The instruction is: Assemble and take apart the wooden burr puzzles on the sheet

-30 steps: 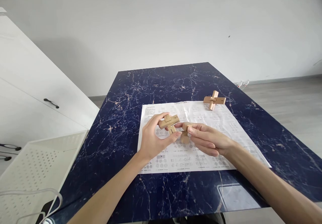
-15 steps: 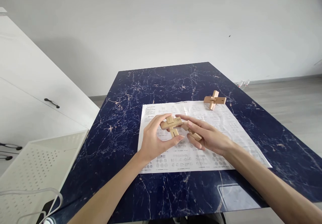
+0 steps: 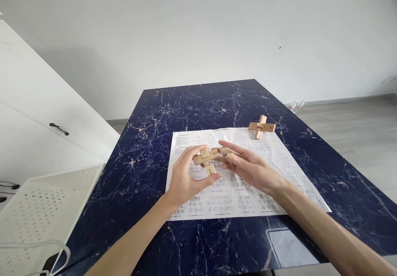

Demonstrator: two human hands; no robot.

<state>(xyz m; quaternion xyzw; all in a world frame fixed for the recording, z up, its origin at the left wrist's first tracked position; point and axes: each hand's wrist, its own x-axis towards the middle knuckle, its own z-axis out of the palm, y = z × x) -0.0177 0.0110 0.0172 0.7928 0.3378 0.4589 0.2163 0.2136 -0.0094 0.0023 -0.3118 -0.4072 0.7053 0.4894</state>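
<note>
My left hand point(image 3: 187, 179) grips a few interlocked wooden puzzle pieces point(image 3: 206, 158), thumb below and fingers above. Dark marks show on their faces. Just to the right, my right hand point(image 3: 252, 166) pinches a single wooden puzzle piece point(image 3: 223, 151) between thumb and fingers, partly covered by them. That piece is close beside the interlocked ones; whether they touch I cannot tell. Under both hands lies a white printed sheet point(image 3: 257, 199) with rows of small drawings. At its far right edge sit other crossed wooden pieces point(image 3: 261, 127), joined together.
The sheet lies on a dark blue marbled table point(image 3: 155, 119). A pale rectangular panel point(image 3: 290, 247) shows at the near right edge. On the left stand a white perforated shelf point(image 3: 40, 205) with a cable and a white cabinet point(image 3: 37, 106). A wall closes off the far side.
The piece in my right hand has turned and now points up by the interlocked pieces, where it lay lower in the palm. The whole view has shifted slightly.
</note>
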